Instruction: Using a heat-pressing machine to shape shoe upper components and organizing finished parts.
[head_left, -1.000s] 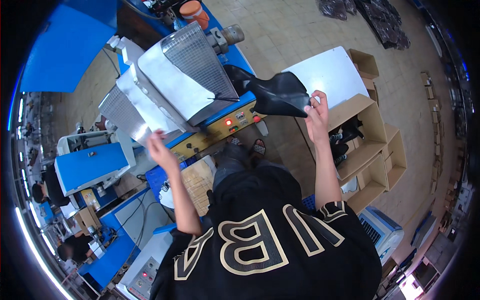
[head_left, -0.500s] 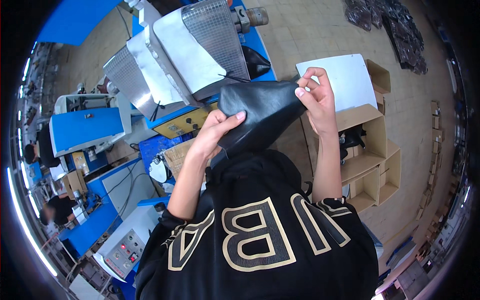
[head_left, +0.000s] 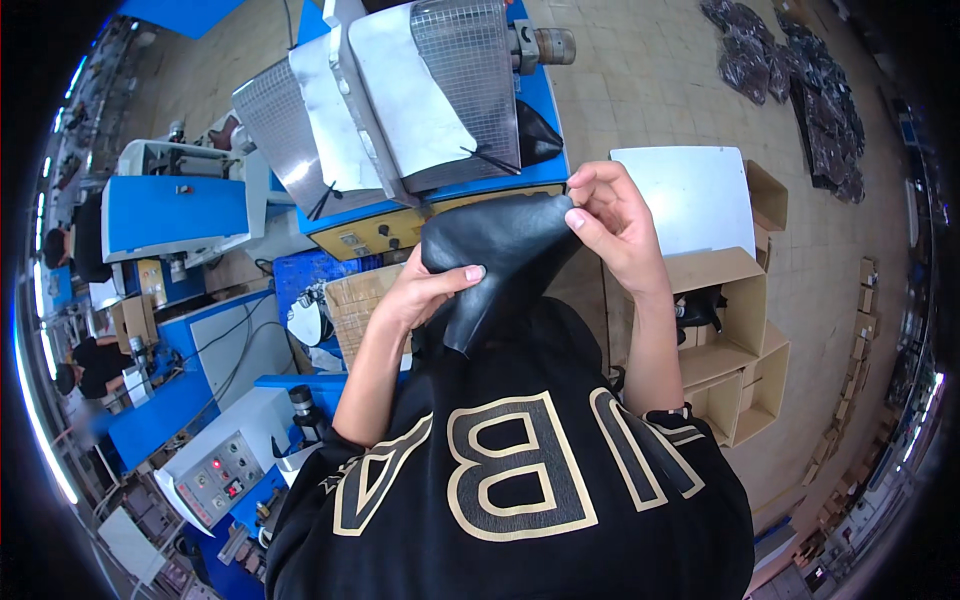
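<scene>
A black leather shoe upper (head_left: 500, 240), smooth and slightly shiny, is held up in front of my chest. My left hand (head_left: 420, 295) grips its left side, the thumb lying on top and the fingers hidden underneath. At the narrow right end, my right hand (head_left: 615, 220) pinches the tip between thumb and fingers. A pointed flap of the upper hangs down toward my shirt. Just beyond my hands stands a machine with a metal mesh guard (head_left: 465, 60) and white sheets (head_left: 400, 90) over it. Another black leather piece (head_left: 540, 135) lies at that machine's right side.
To the right are a white board (head_left: 685, 200) and open cardboard boxes (head_left: 745, 300), one with black pieces inside. Blue machines (head_left: 175, 215) and a control panel (head_left: 218, 475) stand at left. Dark plastic-wrapped bundles (head_left: 825, 110) lie on the floor. Another person (head_left: 95, 368) is at far left.
The upper has tilted, and its lower flap now hangs narrower and further down. Both hands keep their hold; the right has come lower and slightly left. The whole view has shifted a little.
</scene>
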